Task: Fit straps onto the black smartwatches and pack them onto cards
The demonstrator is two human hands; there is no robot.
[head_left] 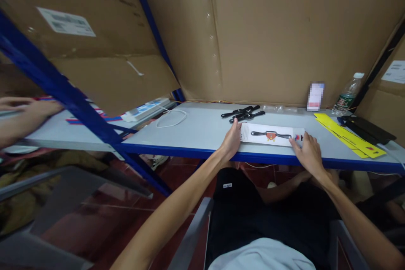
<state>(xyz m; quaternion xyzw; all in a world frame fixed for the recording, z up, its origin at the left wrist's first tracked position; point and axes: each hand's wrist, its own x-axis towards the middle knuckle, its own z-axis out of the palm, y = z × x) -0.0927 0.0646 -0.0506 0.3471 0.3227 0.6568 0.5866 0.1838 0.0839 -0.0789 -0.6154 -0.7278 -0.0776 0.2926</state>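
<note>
White rectangular printed card [268, 139], gripped at opposite ends by my left hand [232, 141] and right hand [308, 152], could crease if my fingers push inward unevenly.

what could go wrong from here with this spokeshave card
The printed card is at the table's front edge, so it might drop to the floor if the left hand and right hand let go too early.

The black spokeshaves overlap just behind the left hand; a careless reach could knock the pile or catch a blade.

The phone stands upright near the back, so a bump might topple it.
</note>
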